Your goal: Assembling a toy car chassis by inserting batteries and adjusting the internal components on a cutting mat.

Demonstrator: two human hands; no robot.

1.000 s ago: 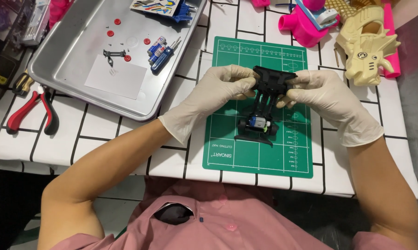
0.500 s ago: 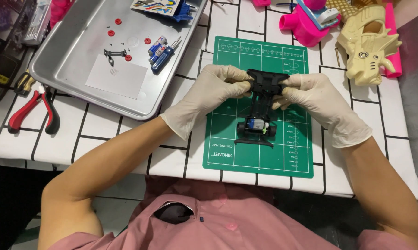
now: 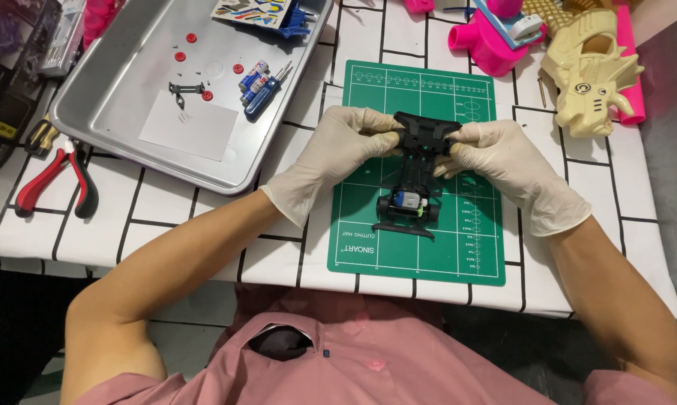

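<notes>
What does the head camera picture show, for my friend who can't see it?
Two hands in pale rubber gloves, left hand and right hand, grip the far end of a small black plastic toy car chassis over a green cutting mat. A silver metal tray holding small parts sits to the left.

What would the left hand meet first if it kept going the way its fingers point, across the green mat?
The left hand points rightward and already grips the black toy car chassis; past that, the right hand holds the opposite side. Depth is unclear.
</notes>
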